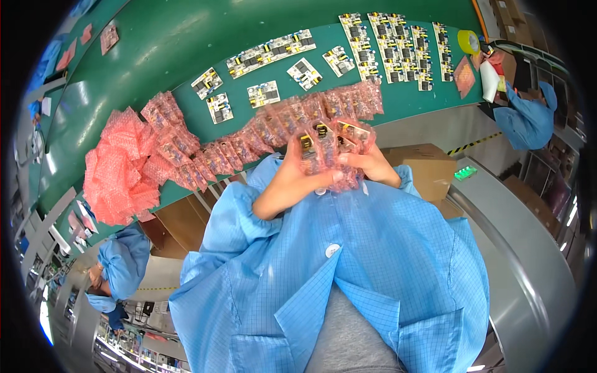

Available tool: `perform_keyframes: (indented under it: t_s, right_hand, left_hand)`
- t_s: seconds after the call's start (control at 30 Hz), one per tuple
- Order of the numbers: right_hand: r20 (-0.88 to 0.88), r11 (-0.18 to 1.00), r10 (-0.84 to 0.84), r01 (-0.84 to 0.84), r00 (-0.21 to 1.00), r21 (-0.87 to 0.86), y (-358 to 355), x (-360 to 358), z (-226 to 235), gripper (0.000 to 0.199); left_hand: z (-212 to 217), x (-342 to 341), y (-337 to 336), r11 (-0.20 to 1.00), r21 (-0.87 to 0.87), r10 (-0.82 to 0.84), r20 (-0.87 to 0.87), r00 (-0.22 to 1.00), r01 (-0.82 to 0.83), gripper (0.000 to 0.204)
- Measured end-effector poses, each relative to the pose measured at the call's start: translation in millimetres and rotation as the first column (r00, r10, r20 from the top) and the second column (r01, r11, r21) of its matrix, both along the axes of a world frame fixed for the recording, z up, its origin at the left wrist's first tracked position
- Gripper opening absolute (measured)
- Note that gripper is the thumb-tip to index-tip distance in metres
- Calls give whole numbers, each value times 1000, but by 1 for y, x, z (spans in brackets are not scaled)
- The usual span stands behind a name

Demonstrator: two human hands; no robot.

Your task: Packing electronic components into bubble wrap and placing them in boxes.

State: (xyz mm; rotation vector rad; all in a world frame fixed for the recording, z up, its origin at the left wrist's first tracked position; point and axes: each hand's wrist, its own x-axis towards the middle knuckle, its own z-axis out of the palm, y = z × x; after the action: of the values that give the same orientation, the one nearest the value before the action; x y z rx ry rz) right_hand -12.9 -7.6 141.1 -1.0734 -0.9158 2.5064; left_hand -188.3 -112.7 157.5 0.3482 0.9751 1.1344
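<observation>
Here, the left hand (295, 180) and right hand (374, 164) clasp pink bubble-wrapped circuit boards (309, 156), the leftmost one's long axis pointing roughly forward.

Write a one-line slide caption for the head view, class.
Left hand and right hand hold pink bubble-wrapped packets before a green table bearing bare circuit boards.

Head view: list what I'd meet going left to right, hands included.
Heap of pink bubble-wrap bags → leftmost unwrapped circuit board → left hand → right hand → rightmost column of circuit boards → yellow tape roll → co-worker's blue garment.
</observation>
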Motion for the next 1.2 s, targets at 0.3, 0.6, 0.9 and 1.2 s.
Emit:
perform_keyframes:
  t_s: [0.3, 0.6, 0.9, 1.2]
  right_hand:
    - [-22, 961, 37, -29, 999, 275, 37, 30, 19, 74]
    - [-98, 986, 70, -54, 993, 155, 41, 9, 22, 82]
    - [379, 549, 531, -648, 758, 527, 37, -17, 72, 90]
    - [603, 400, 521, -797, 604, 453, -15, -98, 90, 90]
  left_hand:
    - [-14, 29, 29, 995, 83, 74, -190, 979, -59, 88]
    - [-6, 41, 11, 950, 13, 313, -76, 947, -313, 85]
    - [-26, 1, -30, 924, 116, 326, 256, 910, -364, 96]
    - [-59, -53, -68, 862, 227, 282, 526, 802, -453, 102]
